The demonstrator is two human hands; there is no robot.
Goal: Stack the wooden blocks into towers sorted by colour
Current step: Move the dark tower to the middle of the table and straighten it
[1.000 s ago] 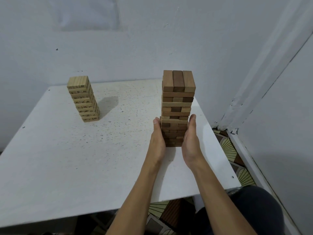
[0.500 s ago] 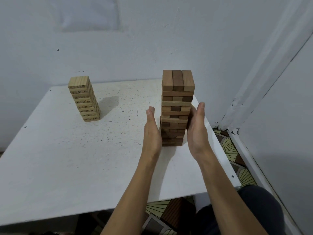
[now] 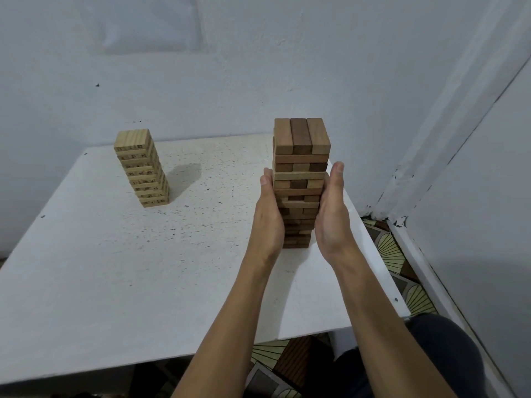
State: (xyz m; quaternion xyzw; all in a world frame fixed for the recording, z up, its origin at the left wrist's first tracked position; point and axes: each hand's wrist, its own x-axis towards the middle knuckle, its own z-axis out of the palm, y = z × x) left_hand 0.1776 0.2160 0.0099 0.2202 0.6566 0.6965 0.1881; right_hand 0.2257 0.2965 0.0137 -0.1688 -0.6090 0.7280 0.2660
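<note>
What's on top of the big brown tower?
Three blocks lie side by side on top of the brown tower, the middle one darker. Nothing sits on them. The left hand and right hand press its sides, hiding parts of the lower layers.

Soft, even, rather cool light fills the room, and the white wall [image 3: 258, 67] reads bluish grey. The pale tower [image 3: 140, 168] throws a soft-edged shadow [image 3: 184, 175] to its right across the bench [image 3: 115, 268], so the light comes from the left. The brown tower [image 3: 300, 139] grows darker toward its base. Under the bench's near edge all is dim. The wide lens bows the bench edges and the wall corner at right. Detail is slightly soft, and the numbers on the pale blocks are barely legible.
</note>
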